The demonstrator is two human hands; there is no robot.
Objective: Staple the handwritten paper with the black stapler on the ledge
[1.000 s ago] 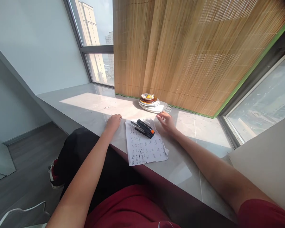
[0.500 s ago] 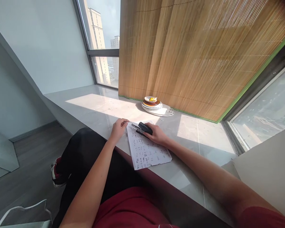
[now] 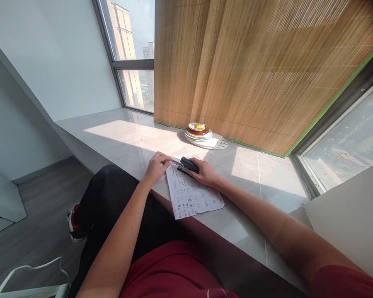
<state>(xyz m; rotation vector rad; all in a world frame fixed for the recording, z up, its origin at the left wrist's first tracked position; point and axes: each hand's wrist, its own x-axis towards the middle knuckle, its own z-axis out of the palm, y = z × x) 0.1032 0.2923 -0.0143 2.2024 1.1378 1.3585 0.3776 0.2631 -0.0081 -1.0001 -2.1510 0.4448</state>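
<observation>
Two bare hands work on a pale ledge (image 3: 112, 145) in my head-camera feed. At far left I see a shoe (image 3: 76, 225) on the dark floor, then a leg in black trousers (image 3: 112, 194) against the ledge, with a framed window (image 3: 133, 64) beyond. Next comes the left hand (image 3: 156, 167), thumb and fingers drawn nearly together at the end of a slim, shiny piece (image 3: 176, 163); I cannot tell whether they have hold of it, or whether it is a pen or part of the stapler. The black stapler (image 3: 189, 164) is on the upper part of a handwritten paper (image 3: 195, 200), which lies slantwise and reaches the ledge's near edge. Behind it, in sunlight, sits a stack of dishes (image 3: 199, 136). Right of the stapler, I have the right hand (image 3: 207, 174) wrapped around its rear, fingers curled and gripping. A bamboo blind (image 3: 230, 74) fills the upper right.
</observation>
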